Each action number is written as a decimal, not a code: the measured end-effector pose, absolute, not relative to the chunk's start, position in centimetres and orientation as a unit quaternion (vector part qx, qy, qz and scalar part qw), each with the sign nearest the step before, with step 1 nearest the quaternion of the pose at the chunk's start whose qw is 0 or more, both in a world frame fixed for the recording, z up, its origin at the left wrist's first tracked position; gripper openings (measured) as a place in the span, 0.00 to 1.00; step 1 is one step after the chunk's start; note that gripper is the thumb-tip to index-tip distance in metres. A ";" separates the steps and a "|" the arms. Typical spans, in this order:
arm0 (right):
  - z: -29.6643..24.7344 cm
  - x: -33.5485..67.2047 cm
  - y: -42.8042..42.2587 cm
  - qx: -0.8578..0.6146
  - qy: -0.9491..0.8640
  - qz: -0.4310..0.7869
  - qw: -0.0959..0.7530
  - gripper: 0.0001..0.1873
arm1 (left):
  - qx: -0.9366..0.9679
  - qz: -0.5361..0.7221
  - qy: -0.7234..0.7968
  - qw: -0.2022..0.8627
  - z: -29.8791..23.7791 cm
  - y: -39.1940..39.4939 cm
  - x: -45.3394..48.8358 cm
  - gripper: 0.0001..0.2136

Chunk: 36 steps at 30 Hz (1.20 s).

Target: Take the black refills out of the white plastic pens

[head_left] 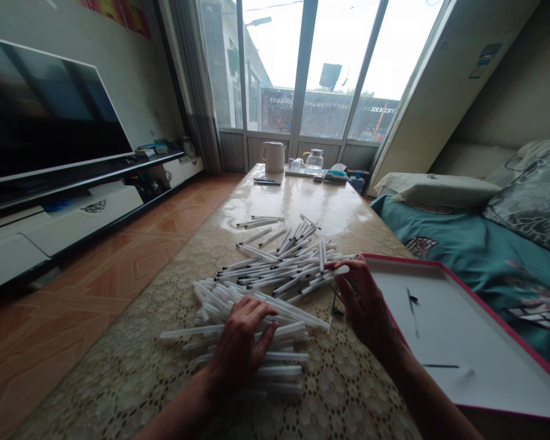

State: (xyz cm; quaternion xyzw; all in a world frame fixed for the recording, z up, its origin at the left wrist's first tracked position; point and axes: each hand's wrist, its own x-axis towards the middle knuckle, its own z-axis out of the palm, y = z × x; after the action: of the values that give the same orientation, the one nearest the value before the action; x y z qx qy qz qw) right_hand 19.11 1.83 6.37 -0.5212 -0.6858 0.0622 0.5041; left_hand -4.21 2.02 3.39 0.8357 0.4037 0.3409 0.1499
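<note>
A heap of white pen barrels (275, 269) lies spread over the lace-covered table (165, 318). My left hand (242, 342) rests palm down on the nearer pile of barrels (284, 370), fingers lying over them. My right hand (362, 299) is closed in a pinch on one white barrel (341, 269) at the right edge of the heap. Thin dark refills (334, 302) lie just under that hand. To the right sits a flat white tray with a red rim (444, 318), holding a few dark refills (412, 305).
A white jug (274, 156), a glass kettle (314, 161) and small items stand at the table's far end. A television (41, 110) on a low cabinet lines the left wall. A bed with teal cover (476, 250) and pillows is on the right.
</note>
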 end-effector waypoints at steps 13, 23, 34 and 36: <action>4.6 14.7 -1.5 -0.505 -0.824 0.154 0.204 0.05 | 0.899 0.255 0.338 0.114 3.7 2.2 -4.2 0.09; 4.5 16.3 -1.4 -0.475 -0.805 0.283 0.216 0.15 | 0.889 0.263 0.347 0.140 2.8 2.3 -4.5 0.12; 3.2 15.9 -1.7 -0.493 -0.844 0.132 0.165 0.12 | 0.921 0.204 0.327 0.056 3.5 2.4 -4.5 0.15; 3.4 15.8 -1.7 -0.480 -0.862 0.061 0.153 0.09 | 0.916 0.204 0.337 0.077 3.8 2.4 -4.6 0.15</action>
State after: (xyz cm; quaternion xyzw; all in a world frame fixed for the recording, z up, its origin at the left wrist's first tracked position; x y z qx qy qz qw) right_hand 15.83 -1.67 3.36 -0.4796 -0.8619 0.0615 0.1528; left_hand -4.59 2.35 3.83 0.9160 0.3368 0.2038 0.0773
